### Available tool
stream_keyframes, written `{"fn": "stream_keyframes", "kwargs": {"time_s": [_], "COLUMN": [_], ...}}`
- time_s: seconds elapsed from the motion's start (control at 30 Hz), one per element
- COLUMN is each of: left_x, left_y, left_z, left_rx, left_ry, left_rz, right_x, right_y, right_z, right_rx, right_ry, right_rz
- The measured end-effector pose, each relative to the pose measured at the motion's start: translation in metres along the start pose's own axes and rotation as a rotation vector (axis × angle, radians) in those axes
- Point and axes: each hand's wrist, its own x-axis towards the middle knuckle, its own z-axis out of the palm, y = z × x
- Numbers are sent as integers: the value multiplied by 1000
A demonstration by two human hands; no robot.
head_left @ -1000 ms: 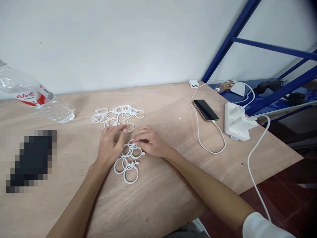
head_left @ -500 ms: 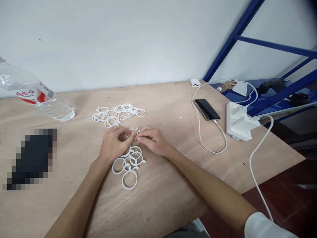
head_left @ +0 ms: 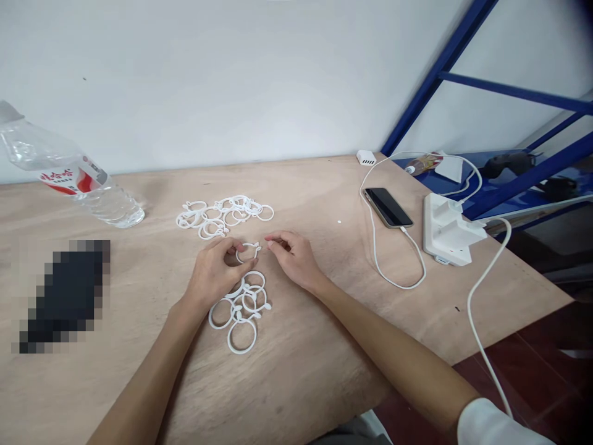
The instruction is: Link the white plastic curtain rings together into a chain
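white ring (head_left: 256, 248) held by the left hand (head_left: 212, 271); right hand (head_left: 295, 258) just beside it, its grip narrowly parted.

On the tabletop (head_left: 324, 358), the far rings (head_left: 252, 207) lie beyond the left fingers (head_left: 227, 245), the near rings (head_left: 242, 352) before them, one ring (head_left: 258, 246) between them; bottle (head_left: 74, 176) left, phone (head_left: 388, 207) right, power strip (head_left: 434, 235) farther right.

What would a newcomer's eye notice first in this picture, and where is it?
Probably the left hand at a lone white ring near the middle, with the right hand just beside it. Next come a far cluster of overlapping rings beyond them and a near cluster on this side. At upper left, a clear, red-labelled bottle also draws attention.
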Motion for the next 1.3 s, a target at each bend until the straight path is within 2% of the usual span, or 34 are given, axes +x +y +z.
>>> {"fn": "stream_keyframes", "kwargs": {"time_s": [0.17,0.37,0.47,0.57,0.87,1.0,1.13,1.3], "left_x": [-4,-8,-10,-11,-14,-13,-13,-15], "left_y": [3,13,13,13,8,1,3,8], "left_z": [2,7,9,8,6,2,-2,-2], "left_rx": [-130,-95,-14,35,76,84,73,63], "left_ry": [110,328,447,498,399,320,243,202], "left_rz": [21,280,424,526,461,515,567,538], "right_x": [-1,-3,-3,-2,-2,-4,-3,-2], "right_y": [-2,-5,-5,-5,-5,-3,2,5], "right_z": [-2,-7,-8,-8,-8,-5,-1,1], "right_rx": [65,208,258,280,174,55,-3,14], "right_ry": [-25,-206,-224,-228,-227,-175,-78,-82], "right_rz": [14,-89,-105,-112,-164,-315,-449,-419]}}
